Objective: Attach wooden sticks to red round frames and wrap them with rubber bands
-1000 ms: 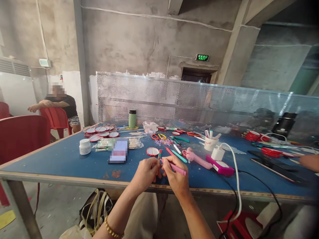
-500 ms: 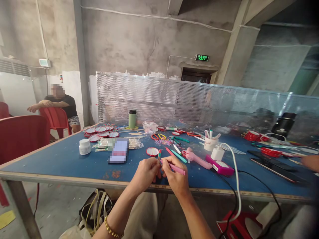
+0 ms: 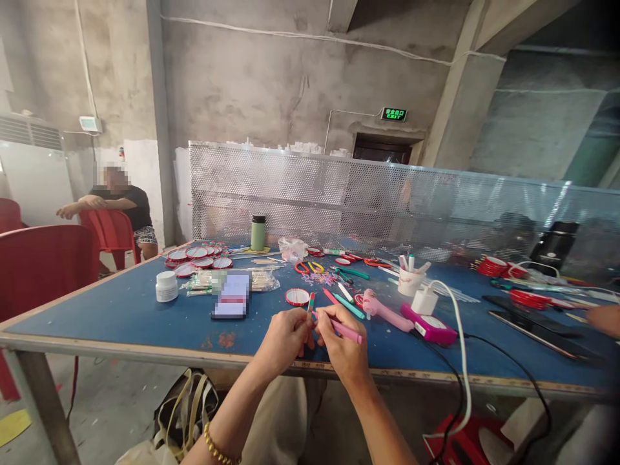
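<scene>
Near the table's front edge, my left hand (image 3: 289,330) is closed around a small flat stick (image 3: 311,301) whose upper end shows red and green bands. My right hand (image 3: 345,345) grips a pink marker pen (image 3: 347,332), its tip end pointing toward the stick. The two hands nearly touch, and their fingers hide the stick's lower part and the pen's tip. Just beyond them lies a red-rimmed round disc (image 3: 297,296). To its right are a pink pen (image 3: 330,296), a white pen (image 3: 345,292) and a teal pen (image 3: 349,307).
A phone (image 3: 231,294), white jar (image 3: 166,287) and bagged sticks (image 3: 264,281) lie leftward. On the right are a pink glue gun (image 3: 387,312), magenta box (image 3: 429,324), cup of pens (image 3: 409,281) and cables. A perforated metal screen (image 3: 290,187) stands behind; a person sits far left.
The view has shifted very slightly. Both hands stay in nearly the same place, still holding the stick and the pink marker pen.
</scene>
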A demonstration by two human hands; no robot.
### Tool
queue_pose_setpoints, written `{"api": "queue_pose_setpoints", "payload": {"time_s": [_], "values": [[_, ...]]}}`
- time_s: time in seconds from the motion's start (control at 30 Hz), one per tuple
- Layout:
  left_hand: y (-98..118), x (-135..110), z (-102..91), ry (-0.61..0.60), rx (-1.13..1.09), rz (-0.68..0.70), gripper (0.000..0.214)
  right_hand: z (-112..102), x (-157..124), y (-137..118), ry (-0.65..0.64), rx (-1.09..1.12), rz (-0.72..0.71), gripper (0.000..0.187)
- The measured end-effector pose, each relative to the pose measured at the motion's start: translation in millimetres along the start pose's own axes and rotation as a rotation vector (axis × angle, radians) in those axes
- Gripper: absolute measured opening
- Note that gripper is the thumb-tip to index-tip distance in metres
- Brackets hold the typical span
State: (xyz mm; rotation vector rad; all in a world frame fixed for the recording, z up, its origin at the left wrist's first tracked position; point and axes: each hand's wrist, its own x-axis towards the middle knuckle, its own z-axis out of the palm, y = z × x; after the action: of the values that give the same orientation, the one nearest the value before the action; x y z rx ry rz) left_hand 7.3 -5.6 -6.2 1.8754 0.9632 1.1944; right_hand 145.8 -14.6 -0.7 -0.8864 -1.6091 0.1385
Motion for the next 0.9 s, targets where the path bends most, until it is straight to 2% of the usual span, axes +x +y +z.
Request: {"api": "queue_pose_setpoints", "payload": {"time_s": [0.9], "values": [[1.3,-0.5,-0.3,0.001,-0.014,-0.015,0.037,-0.8,-0.5,-0.6,0.009,-0.005,0.007,0.022]]}}
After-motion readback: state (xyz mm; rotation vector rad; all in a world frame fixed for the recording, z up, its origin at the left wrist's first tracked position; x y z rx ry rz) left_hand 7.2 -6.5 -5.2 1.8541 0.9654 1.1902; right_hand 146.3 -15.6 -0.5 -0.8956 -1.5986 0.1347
